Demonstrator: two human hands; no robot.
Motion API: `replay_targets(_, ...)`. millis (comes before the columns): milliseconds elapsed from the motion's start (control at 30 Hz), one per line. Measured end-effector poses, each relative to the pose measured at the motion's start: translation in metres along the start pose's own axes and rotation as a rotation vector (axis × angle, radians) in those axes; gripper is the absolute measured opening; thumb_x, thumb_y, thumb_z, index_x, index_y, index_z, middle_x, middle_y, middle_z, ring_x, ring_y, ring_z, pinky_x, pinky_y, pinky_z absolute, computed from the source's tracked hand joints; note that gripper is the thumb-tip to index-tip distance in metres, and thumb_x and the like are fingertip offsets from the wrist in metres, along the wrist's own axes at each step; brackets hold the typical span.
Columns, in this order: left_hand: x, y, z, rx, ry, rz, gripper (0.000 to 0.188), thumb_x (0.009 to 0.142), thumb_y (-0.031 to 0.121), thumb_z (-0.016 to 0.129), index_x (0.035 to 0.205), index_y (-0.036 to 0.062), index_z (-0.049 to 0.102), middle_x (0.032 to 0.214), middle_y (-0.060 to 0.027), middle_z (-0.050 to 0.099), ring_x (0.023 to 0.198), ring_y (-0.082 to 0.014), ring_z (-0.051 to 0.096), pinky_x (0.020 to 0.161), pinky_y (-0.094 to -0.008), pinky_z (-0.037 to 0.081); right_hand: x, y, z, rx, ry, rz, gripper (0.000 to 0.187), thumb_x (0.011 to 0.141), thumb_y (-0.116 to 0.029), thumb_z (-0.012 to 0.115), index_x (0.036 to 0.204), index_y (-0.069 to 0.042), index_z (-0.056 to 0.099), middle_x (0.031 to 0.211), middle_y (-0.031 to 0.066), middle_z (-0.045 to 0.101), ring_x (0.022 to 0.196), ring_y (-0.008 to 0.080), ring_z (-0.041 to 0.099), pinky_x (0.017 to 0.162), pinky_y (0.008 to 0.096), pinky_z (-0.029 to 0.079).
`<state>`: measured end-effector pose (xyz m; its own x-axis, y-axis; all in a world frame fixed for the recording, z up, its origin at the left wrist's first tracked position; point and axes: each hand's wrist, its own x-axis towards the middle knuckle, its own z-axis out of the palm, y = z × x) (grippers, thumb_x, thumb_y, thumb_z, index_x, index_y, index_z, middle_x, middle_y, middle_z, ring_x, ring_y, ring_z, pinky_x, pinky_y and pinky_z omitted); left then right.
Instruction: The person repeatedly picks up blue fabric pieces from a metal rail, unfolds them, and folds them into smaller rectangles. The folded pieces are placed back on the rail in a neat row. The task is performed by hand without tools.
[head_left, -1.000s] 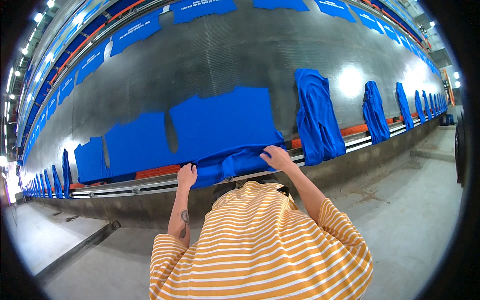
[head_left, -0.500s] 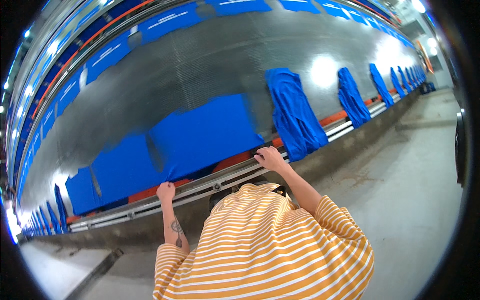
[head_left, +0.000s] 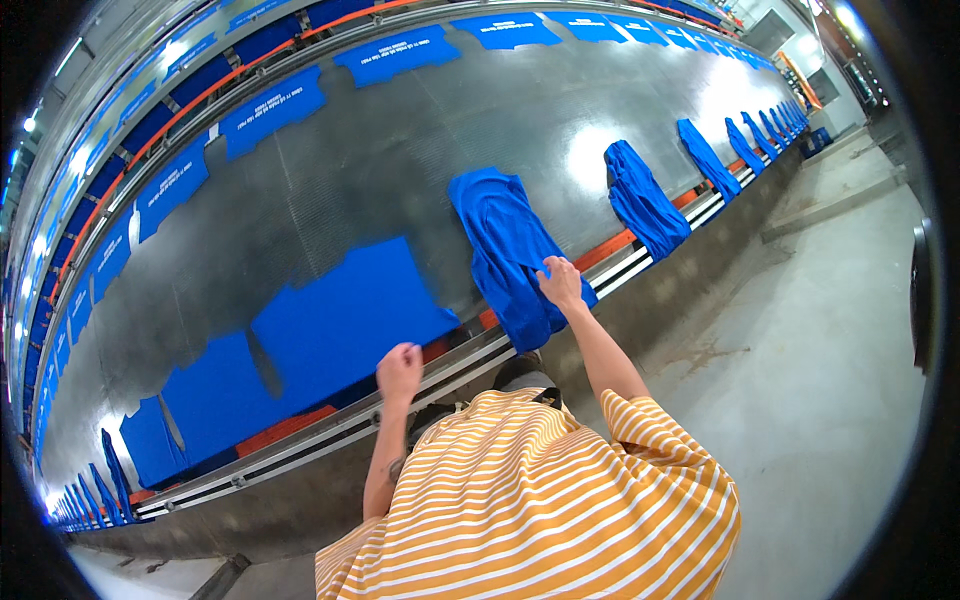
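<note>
A bunched blue fabric piece [head_left: 505, 250] lies lengthwise across the grey table, its near end hanging over the rail. My right hand [head_left: 561, 283] is over its right edge, fingers apart; whether they touch the cloth I cannot tell. My left hand [head_left: 400, 374] is curled closed above the rail, with nothing visible in it. Beside that hand, to the left, a flat blue fabric panel [head_left: 345, 315] is spread smoothly on the table. Another flat blue panel [head_left: 215, 395] lies farther left, a narrow dark gap between the two.
The long shiny grey table [head_left: 400, 150] curves away on both sides. Metal rails [head_left: 320, 435] and an orange strip [head_left: 605, 248] run along its near edge. More bunched blue pieces [head_left: 645, 205] lie to the right. Blue panels with white print [head_left: 395, 55] line the far edge. Concrete floor [head_left: 800, 350] is at right.
My view has shifted to the right along the table. My left hand has come off the flat panel's near edge. My right hand has moved from the rail to the bunched piece.
</note>
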<state>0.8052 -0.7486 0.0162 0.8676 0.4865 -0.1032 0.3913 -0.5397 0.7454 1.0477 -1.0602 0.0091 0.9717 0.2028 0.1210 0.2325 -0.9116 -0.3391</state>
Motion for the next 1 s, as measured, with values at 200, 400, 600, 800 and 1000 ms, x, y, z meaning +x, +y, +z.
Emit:
replay_targets(200, 0.109, 0.095, 0.149, 0.099, 0.167, 0.12, 0.041, 0.084, 0.036, 0.069, 0.105, 0.0006, 0.066, 0.09, -0.0178, 0.065, 0.089, -0.0364, 0.062, 0.08, -0.0448, 0.05, 0.054, 0.034, 0.03, 0.24, -0.332, 0.091, 0.026, 0.076, -0.033, 0.077, 0.085, -0.009, 0.075, 0.084, 0.0155, 0.07, 0.083, 0.0309, 0.069, 0.076, 0.0425, 0.054)
replay_targets(400, 0.154, 0.096, 0.201, 0.219, 0.303, -0.042, 0.032, 0.081, 0.034, 0.069, 0.08, 0.0018, 0.068, 0.083, -0.0216, 0.064, 0.084, -0.0378, 0.062, 0.08, -0.0465, 0.049, 0.092, 0.075, 0.0, 0.686, -0.333, 0.105, 0.03, 0.086, -0.032, 0.07, 0.082, -0.003, 0.072, 0.076, 0.0111, 0.071, 0.073, 0.024, 0.069, 0.07, 0.0377, 0.053)
replay_targets(600, 0.139, 0.09, 0.203, -1.44, 0.175, -0.659, 0.03, 0.089, 0.026, 0.049, 0.094, 0.0008, 0.065, 0.102, -0.0134, 0.071, 0.092, -0.0274, 0.068, 0.087, -0.0412, 0.052, 0.139, 0.192, -0.018, 1.906, -0.482, 0.778, 0.051, 0.1, -0.052, 0.043, 0.105, -0.007, 0.065, 0.104, 0.0097, 0.071, 0.095, 0.0237, 0.067, 0.091, 0.0401, 0.051)
replay_targets(800, 0.029, 0.103, 0.166, -1.755, -0.073, -0.697, 0.042, 0.101, 0.026, 0.037, 0.121, -0.0045, 0.058, 0.122, -0.0199, 0.064, 0.113, -0.032, 0.061, 0.102, -0.0489, 0.045, 0.088, 0.207, -0.078, 1.517, -0.985, 0.877, 0.05, 0.096, -0.041, 0.058, 0.125, 0.0, 0.057, 0.119, 0.0129, 0.067, 0.106, 0.0245, 0.066, 0.096, 0.0437, 0.052)
replay_targets(1000, -0.097, 0.148, 0.121, -1.664, -0.09, -0.748, 0.048, 0.098, 0.032, 0.057, 0.132, -0.0016, 0.052, 0.128, -0.0171, 0.061, 0.116, -0.0306, 0.061, 0.103, -0.047, 0.046, 0.036, 0.237, -0.13, 1.402, -0.919, 0.861, 0.033, 0.098, -0.028, 0.06, 0.116, 0.0, 0.061, 0.109, 0.009, 0.07, 0.092, 0.0185, 0.07, 0.084, 0.036, 0.058)
